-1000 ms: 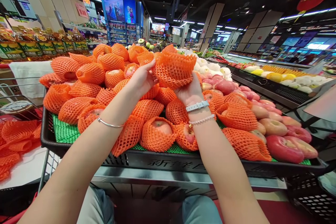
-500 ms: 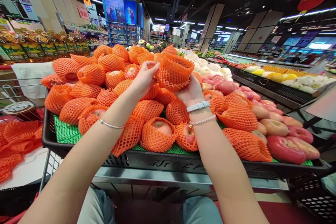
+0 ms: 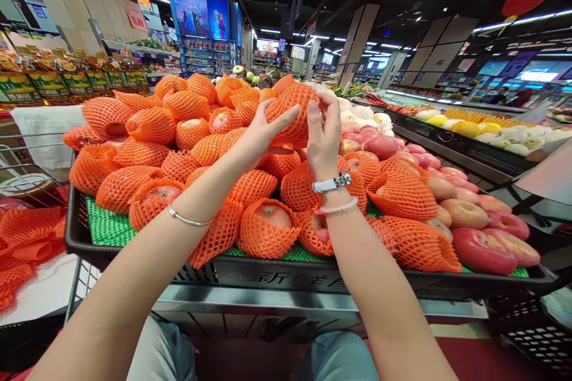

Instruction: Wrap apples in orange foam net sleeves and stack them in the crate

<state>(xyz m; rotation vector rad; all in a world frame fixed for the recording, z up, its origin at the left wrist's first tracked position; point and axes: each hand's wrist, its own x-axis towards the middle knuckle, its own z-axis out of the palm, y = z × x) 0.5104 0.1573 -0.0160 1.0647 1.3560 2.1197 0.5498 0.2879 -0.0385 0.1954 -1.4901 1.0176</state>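
Above the heap, my left hand (image 3: pixel 264 131) and my right hand (image 3: pixel 322 131) hold one netted apple (image 3: pixel 292 112) between them. Orange foam net covers it, so the fruit inside hardly shows. My left fingers close round its left side, with the thumb across the front. On its right side my right thumb presses near the front while the fingers curl over the top. Below lie several more apples in orange foam nets, one of them (image 3: pixel 270 220) with its top bare. They rest on a green mesh liner (image 3: pixel 107 225) in a black display tray (image 3: pixel 313 277).
Bare red apples (image 3: pixel 485 250) fill the tray's right end, with white-netted fruit (image 3: pixel 363 112) behind. Loose orange nets (image 3: pixel 27 238) lie at the left beside a wire cart (image 3: pixel 83 286). Oil bottles (image 3: pixel 75 74) stand at the back left. A metal rail (image 3: pixel 268 300) runs along the front.
My right hand has turned from under the netted apple to its right side, thumb now towards me. The net's open end no longer faces up. My left hand has closed round the left side.
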